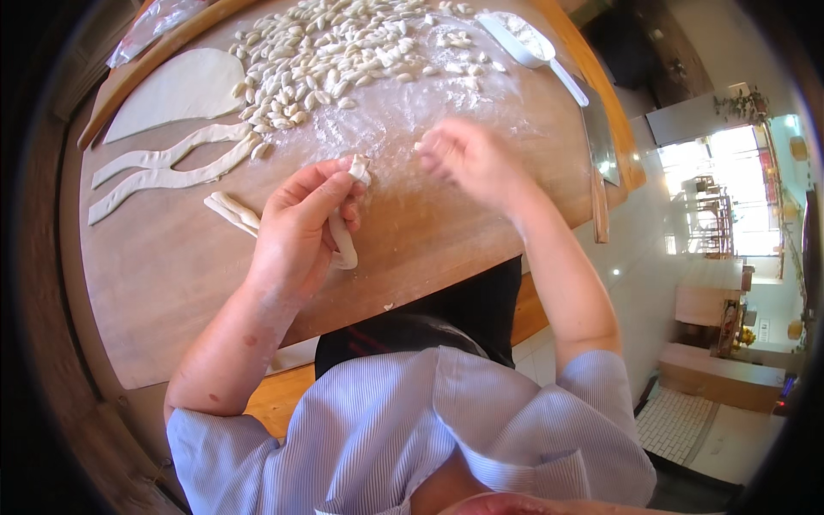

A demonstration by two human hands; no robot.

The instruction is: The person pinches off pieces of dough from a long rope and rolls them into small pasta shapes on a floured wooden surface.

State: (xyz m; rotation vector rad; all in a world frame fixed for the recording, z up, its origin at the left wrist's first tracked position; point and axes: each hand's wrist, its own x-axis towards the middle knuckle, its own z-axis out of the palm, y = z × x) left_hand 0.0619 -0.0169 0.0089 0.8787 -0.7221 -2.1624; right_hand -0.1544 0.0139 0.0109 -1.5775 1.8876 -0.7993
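My left hand [306,209] pinches the end of a dough strip [344,241] between thumb and fingers. A floury tip [360,170] pokes out above the thumb, and the strip loops below the palm. Further along, a folded dough length [232,212] lies on the wooden board [438,225] behind the wrist. My right hand [463,158] is blurred by motion over the floured area, its fingers curled. A small pale bit [418,147] shows at its fingertips; blur hides whether they grip it. Many small shaped dough pieces [322,58] are heaped at the board's far side.
Two cut dough strips [170,177] and a flat dough sheet [180,90] lie at left, beside a long rolling pin [161,61]. At right are a white scoop [524,42] with flour and a broad-bladed knife [599,138]. A plastic bag [151,29] sits far left.
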